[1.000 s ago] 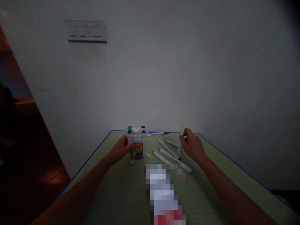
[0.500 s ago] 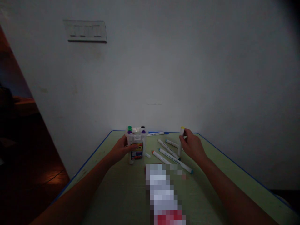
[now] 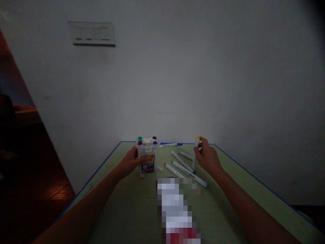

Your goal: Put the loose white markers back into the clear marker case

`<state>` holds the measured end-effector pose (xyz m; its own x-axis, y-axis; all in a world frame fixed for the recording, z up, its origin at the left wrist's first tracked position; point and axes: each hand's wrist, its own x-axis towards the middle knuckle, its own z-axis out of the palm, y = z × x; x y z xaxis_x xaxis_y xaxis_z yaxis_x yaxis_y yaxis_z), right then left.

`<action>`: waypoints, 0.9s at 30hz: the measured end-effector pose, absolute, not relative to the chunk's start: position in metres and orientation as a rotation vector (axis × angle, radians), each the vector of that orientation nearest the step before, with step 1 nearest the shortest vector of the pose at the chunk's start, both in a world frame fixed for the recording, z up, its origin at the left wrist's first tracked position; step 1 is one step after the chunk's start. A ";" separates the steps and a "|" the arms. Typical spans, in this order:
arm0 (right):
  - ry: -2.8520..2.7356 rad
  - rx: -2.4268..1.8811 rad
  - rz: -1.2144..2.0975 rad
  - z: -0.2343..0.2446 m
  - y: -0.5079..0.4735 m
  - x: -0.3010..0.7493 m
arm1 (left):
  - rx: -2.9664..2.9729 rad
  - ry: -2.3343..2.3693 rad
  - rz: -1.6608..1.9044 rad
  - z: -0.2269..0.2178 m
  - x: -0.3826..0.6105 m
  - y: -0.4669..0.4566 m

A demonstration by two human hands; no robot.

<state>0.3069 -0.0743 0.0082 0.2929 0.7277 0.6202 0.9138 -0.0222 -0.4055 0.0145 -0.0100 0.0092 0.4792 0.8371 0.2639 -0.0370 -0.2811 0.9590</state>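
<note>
Left hand (image 3: 130,162) clamped on clear plastic marker case (image 3: 149,166), upright at pale green worktop (image 3: 127,203); base contact unclear. Right hand (image 3: 208,155) pinching yellow-ended white marker (image 3: 197,142), near-vertical beside loose white markers (image 3: 190,174). Risks: low sweep rolls those; uneven left squeeze tips case.

Two hands (image 3: 129,162) (image 3: 208,157), one case (image 3: 149,166), six-plus markers (image 3: 190,174) outside it, one table (image 3: 122,210)

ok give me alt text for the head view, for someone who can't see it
A person's left hand grips a clear plastic box containing markers while the right hand holds a yellow-topped marker roughly upright. Other white markers lie scattered on a green table before a pale wall.
</note>
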 end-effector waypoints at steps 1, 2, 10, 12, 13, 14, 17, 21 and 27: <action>-1.482 -1.782 -0.302 0.008 -0.074 0.307 | 1.638 0.703 1.000 0.009 0.015 -0.010; -1.486 -1.770 -0.300 0.008 -0.074 0.307 | 1.647 0.703 0.995 0.009 0.015 -0.010; -1.481 -1.776 -0.295 0.007 -0.074 0.308 | 1.662 0.702 0.975 0.010 0.014 -0.012; -1.482 -1.767 -0.292 0.007 -0.074 0.307 | 1.655 0.692 0.979 0.010 0.014 -0.011; -1.482 -1.764 -0.292 0.007 -0.074 0.307 | 1.654 0.691 0.981 0.009 0.014 -0.011; -1.482 -1.760 -0.294 0.007 -0.074 0.307 | 1.656 0.692 0.983 0.009 0.014 -0.010; -1.481 -1.753 -0.318 0.006 -0.074 0.307 | 1.659 0.697 0.982 0.009 0.014 -0.010; -1.476 -1.746 -0.337 0.006 -0.075 0.306 | 1.644 0.693 0.987 0.008 0.014 -0.010; -1.473 -1.720 -0.284 0.007 -0.076 0.306 | 1.648 0.713 0.979 0.009 0.014 -0.010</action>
